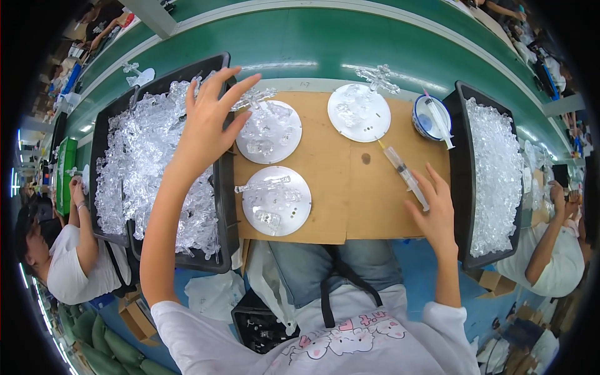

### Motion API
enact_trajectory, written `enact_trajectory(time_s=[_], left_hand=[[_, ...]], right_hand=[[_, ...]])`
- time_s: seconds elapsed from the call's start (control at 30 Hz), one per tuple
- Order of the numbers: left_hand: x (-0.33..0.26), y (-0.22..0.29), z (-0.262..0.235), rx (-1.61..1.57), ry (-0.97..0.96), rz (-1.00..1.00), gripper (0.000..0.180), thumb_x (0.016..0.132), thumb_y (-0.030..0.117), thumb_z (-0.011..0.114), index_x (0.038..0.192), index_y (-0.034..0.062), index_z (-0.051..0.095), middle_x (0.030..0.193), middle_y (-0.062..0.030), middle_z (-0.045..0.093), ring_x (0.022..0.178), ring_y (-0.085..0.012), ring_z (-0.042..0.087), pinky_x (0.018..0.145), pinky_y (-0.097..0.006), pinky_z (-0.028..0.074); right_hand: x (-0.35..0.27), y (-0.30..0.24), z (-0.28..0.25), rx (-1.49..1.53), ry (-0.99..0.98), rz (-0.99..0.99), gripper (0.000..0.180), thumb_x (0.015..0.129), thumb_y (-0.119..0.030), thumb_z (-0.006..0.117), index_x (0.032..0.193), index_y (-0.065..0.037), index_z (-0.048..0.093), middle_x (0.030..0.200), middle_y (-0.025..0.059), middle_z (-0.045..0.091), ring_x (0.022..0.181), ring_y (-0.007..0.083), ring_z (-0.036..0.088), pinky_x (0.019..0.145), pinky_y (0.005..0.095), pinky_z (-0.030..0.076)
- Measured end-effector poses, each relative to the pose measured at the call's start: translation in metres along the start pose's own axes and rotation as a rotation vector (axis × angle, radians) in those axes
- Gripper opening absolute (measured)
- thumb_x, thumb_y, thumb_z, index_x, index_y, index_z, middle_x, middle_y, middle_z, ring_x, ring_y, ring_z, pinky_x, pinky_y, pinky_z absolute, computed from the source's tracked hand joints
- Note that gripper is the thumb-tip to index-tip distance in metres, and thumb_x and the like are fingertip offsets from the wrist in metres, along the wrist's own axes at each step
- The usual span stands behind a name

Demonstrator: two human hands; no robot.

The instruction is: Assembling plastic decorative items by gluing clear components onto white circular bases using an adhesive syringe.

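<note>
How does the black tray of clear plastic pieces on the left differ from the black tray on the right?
The left black tray holds large, tangled clear figures heaped above its rim; the right black tray holds small clear bits in a flatter, even layer. The left hand hovers spread over the left tray; the right hand rests beside the right one. Both are black, rectangular and full.

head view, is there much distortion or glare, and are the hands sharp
Head view: strong fisheye, the green belt bows upward and the corners go black; glare streaks along the belt and sparkles on the clear parts in the left tray; left hand and right hand are fairly sharp.
</note>
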State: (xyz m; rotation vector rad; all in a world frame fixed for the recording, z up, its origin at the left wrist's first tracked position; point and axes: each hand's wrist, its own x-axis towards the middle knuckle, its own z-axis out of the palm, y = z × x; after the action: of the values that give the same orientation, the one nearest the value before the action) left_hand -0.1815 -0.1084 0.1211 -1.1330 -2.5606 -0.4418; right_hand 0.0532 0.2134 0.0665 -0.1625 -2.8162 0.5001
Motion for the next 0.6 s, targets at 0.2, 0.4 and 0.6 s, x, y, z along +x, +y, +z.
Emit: enact_trajectory(time_s=[0.2, 0.4, 0.6], left_hand=[[0.023, 0.025, 0.003, 0.18, -0.118, 0.285, 0.028, 0.07, 0.013, 0.074, 0.098, 0.02, 0.069, 0.131, -0.0049, 0.049, 0.132, -0.0265, 0.036, 0.11, -0.059, 0.015], [0.036, 0.034, 0.016, 0.127, -0.239, 0.278, 0.026, 0.067, 0.013, 0.075, 0.092, 0.0205, 0.072, 0.142, -0.0037, 0.043, 0.139, -0.0308, 0.025, 0.112, -0.056, 0.01], [0.037, 0.025, 0.015, 0.213, -0.186, 0.206, 0.034, 0.067, 0.017, 0.076, 0.101, 0.0227, 0.072, 0.147, -0.0051, 0.038, 0.141, -0.0331, 0.02, 0.111, -0.057, 0.01]], right_hand=[[-0.038, 0.049, 0.02, 0.245, -0.135, 0.168, 0.048, 0.077, -0.001, 0.068, 0.123, -0.011, 0.059, 0.127, 0.0138, 0.054, 0.111, 0.0324, 0.055, 0.086, 0.0365, 0.049], [-0.013, 0.041, 0.018, 0.175, -0.021, -0.009, 0.046, 0.076, 0.001, 0.066, 0.12, -0.011, 0.061, 0.122, 0.012, 0.057, 0.093, 0.0286, 0.06, 0.074, 0.0357, 0.051], [-0.014, 0.059, 0.027, 0.322, -0.094, -0.075, 0.037, 0.072, 0.001, 0.066, 0.108, -0.009, 0.066, 0.111, 0.0152, 0.062, 0.09, 0.0267, 0.064, 0.073, 0.0318, 0.052]])
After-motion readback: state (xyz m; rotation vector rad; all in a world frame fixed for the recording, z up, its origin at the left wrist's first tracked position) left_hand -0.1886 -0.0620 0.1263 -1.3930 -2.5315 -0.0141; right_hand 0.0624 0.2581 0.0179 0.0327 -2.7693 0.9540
